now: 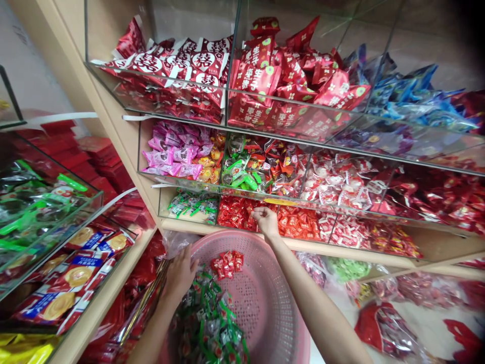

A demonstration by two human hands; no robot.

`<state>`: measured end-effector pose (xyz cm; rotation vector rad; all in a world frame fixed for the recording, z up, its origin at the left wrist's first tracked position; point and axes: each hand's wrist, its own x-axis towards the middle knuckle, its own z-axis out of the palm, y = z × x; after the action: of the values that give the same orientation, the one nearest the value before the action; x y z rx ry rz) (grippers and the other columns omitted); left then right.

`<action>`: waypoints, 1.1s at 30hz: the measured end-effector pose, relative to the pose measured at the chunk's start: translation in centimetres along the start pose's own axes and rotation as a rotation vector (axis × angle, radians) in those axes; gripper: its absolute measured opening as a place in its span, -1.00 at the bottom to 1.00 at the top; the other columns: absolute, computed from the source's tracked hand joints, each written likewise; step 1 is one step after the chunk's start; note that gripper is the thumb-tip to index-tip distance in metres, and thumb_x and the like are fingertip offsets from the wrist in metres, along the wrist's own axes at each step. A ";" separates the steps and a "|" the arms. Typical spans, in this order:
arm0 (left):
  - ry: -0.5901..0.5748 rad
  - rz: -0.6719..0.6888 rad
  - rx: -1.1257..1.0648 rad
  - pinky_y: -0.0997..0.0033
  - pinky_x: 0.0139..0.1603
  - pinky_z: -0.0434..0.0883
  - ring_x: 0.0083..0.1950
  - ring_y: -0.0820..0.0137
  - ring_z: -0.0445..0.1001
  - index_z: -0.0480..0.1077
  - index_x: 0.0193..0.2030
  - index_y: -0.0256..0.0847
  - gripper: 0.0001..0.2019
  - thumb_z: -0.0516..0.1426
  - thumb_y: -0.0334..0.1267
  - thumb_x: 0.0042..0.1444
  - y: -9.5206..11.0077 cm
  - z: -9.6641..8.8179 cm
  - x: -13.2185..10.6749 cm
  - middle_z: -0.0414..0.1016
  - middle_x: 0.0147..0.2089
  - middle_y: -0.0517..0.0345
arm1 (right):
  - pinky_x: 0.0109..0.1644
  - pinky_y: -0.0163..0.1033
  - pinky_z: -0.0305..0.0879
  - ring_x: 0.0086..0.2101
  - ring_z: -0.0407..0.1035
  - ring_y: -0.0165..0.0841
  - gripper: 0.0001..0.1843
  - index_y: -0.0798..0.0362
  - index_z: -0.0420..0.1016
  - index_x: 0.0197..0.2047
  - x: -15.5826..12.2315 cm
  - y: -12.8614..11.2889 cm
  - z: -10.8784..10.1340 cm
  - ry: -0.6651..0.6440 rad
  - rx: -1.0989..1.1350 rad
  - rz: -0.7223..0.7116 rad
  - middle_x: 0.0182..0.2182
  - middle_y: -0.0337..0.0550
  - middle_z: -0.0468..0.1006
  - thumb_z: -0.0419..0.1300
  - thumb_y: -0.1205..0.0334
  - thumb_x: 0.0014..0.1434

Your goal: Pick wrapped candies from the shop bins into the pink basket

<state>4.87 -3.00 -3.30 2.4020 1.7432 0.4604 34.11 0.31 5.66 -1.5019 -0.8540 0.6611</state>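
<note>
A pink plastic basket (265, 303) with a perforated bottom stands below the shelves. In it lie many green-and-clear wrapped candies (215, 318) and a small cluster of red wrapped candies (228, 264). My left hand (181, 273) rests at the basket's left rim, fingers stretched and thumb apart. My right hand (266, 221) is at the front of the lowest shelf row, its fingers curled together beside a compartment of red wrapped candies (234, 211). Whatever may be between those fingers is too small to make out. Orange-red candies (297, 222) fill the compartment to its right.
Clear-walled bins above hold dark red snack bags (178, 60), red packets (291, 76) and pink-wrapped sweets (174, 151). A side shelf at left carries biscuit packs (76, 278). Plastic bags of sweets (394, 328) lie on the floor at right. Gold sticks (142, 303) stand left of the basket.
</note>
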 end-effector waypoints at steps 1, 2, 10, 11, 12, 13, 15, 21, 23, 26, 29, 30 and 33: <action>0.003 0.000 -0.001 0.18 0.10 0.30 0.16 0.15 0.32 0.17 0.20 -0.35 -0.54 -0.04 -0.22 0.18 0.0 0.0 0.0 0.34 0.15 -0.18 | -0.42 -0.32 0.27 -0.52 0.31 -0.44 -0.58 0.15 0.43 -0.38 -0.4 -0.5 -0.4 -0.009 0.036 -0.004 -0.54 -0.20 0.48 0.32 0.01 -0.23; 0.007 -0.001 -0.002 0.17 0.10 0.30 0.16 0.15 0.32 0.18 0.19 -0.36 -0.55 -0.03 -0.22 0.18 0.0 0.0 0.0 0.34 0.15 -0.19 | -0.44 -0.33 0.25 -0.52 0.31 -0.45 -0.57 0.15 0.44 -0.37 -0.8 -1.0 -0.7 -0.025 0.065 -0.005 -0.53 -0.20 0.48 0.33 0.00 -0.25; 0.003 -0.006 0.009 0.17 0.09 0.31 0.15 0.15 0.32 0.16 0.20 -0.35 -0.53 -0.02 -0.23 0.17 0.2 0.0 -0.1 0.34 0.14 -0.19 | -0.57 -0.39 0.10 -0.65 0.16 -0.54 -0.58 0.10 0.43 -0.42 -8.1 2.2 1.3 -0.306 0.151 0.255 -0.62 -0.30 0.44 0.36 -0.01 -0.29; -0.001 -0.010 0.008 0.17 0.09 0.31 0.16 0.14 0.32 0.15 0.21 -0.35 -0.53 -0.02 -0.23 0.17 0.2 -0.1 -0.1 0.34 0.15 -0.19 | -0.57 -0.39 0.09 -0.66 0.16 -0.54 -0.60 0.10 0.41 -0.47 -9.0 3.4 1.9 -0.325 0.145 0.310 -0.65 -0.31 0.43 0.37 0.01 -0.32; -0.004 -0.015 0.008 0.17 0.09 0.31 0.16 0.14 0.32 0.15 0.21 -0.35 -0.53 -0.02 -0.23 0.17 0.3 -0.1 -0.1 0.33 0.16 -0.19 | -0.57 -0.39 0.08 -0.66 0.16 -0.53 -0.61 0.10 0.41 -0.50 -9.8 4.5 2.4 -0.332 0.124 0.359 -0.66 -0.31 0.41 0.37 0.02 -0.34; -0.007 -0.019 0.010 0.16 0.08 0.31 0.15 0.14 0.32 0.15 0.21 -0.35 -0.53 -0.02 -0.23 0.17 0.3 -0.2 -0.1 0.33 0.16 -0.19 | -0.56 -0.38 0.09 -0.65 0.18 -0.52 -0.64 0.10 0.41 -0.52 -10.5 5.6 2.9 -0.348 0.103 0.393 -0.66 -0.31 0.41 0.36 0.04 -0.33; -0.014 -0.024 0.019 0.16 0.08 0.32 0.14 0.13 0.33 0.16 0.21 -0.35 -0.53 -0.03 -0.23 0.18 0.4 -0.3 -0.1 0.32 0.17 -0.19 | -0.53 -0.37 0.12 -0.62 0.22 -0.49 -0.68 0.09 0.41 -0.53 -11.4 7.3 3.6 -0.359 0.058 0.431 -0.65 -0.30 0.42 0.35 0.08 -0.33; -0.039 -0.014 0.045 0.19 0.07 0.32 0.13 0.14 0.34 0.13 0.21 -0.41 -0.52 -0.04 -0.23 0.19 0.5 -0.7 -0.1 0.32 0.17 -0.21 | -0.51 -0.34 0.18 -0.58 0.29 -0.43 -0.78 0.08 0.41 -0.54 -12.0 9.5 5.4 -0.385 -0.016 0.424 -0.60 -0.25 0.47 0.28 0.13 -0.26; -0.039 -0.017 0.048 0.19 0.06 0.32 0.12 0.14 0.34 0.13 0.21 -0.40 -0.52 -0.04 -0.22 0.19 0.6 -0.7 -0.1 0.33 0.16 -0.20 | -0.52 -0.35 0.17 -0.59 0.28 -0.43 -0.81 0.07 0.40 -0.56 -11.8 9.9 6.1 -0.380 -0.040 0.417 -0.62 -0.25 0.46 0.27 0.16 -0.26; -0.046 -0.018 0.051 0.19 0.06 0.32 0.13 0.14 0.34 0.13 0.21 -0.41 -0.52 -0.04 -0.23 0.18 0.5 -0.7 -0.1 0.32 0.16 -0.20 | -0.51 -0.35 0.17 -0.57 0.28 -0.42 -0.80 0.06 0.32 -0.63 -11.6 10.6 6.9 -0.340 -0.084 0.387 -0.65 -0.26 0.41 0.27 0.16 -0.26; -0.040 -0.014 0.057 0.18 0.06 0.32 0.13 0.13 0.33 0.14 0.21 -0.41 -0.52 -0.03 -0.23 0.18 0.4 -0.6 -0.1 0.32 0.17 -0.21 | -0.49 -0.36 0.17 -0.54 0.28 -0.41 -0.74 0.04 0.22 -0.69 -11.6 11.1 7.1 -0.289 -0.112 0.350 -0.68 -0.30 0.35 0.25 0.14 -0.24; -0.035 -0.014 0.060 0.18 0.05 0.32 0.13 0.13 0.34 0.15 0.21 -0.41 -0.52 -0.03 -0.23 0.18 0.4 -0.5 -0.1 0.32 0.16 -0.21 | -0.48 -0.37 0.17 -0.54 0.27 -0.42 -0.72 0.04 0.20 -0.69 -11.6 11.2 7.1 -0.277 -0.115 0.340 -0.69 -0.32 0.33 0.24 0.14 -0.24; -0.028 -0.012 0.069 0.19 0.03 0.34 0.11 0.12 0.35 0.16 0.20 -0.41 -0.53 -0.03 -0.23 0.18 0.4 -0.5 -0.1 0.32 0.17 -0.21 | -0.50 -0.38 0.15 -0.55 0.24 -0.44 -0.71 0.03 0.17 -0.70 -11.8 11.5 6.6 -0.257 -0.112 0.326 -0.70 -0.34 0.29 0.24 0.13 -0.26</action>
<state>5.02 -3.26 -2.71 2.4313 1.7891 0.3691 23.58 -5.63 -7.32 -1.6989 -0.8572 1.0795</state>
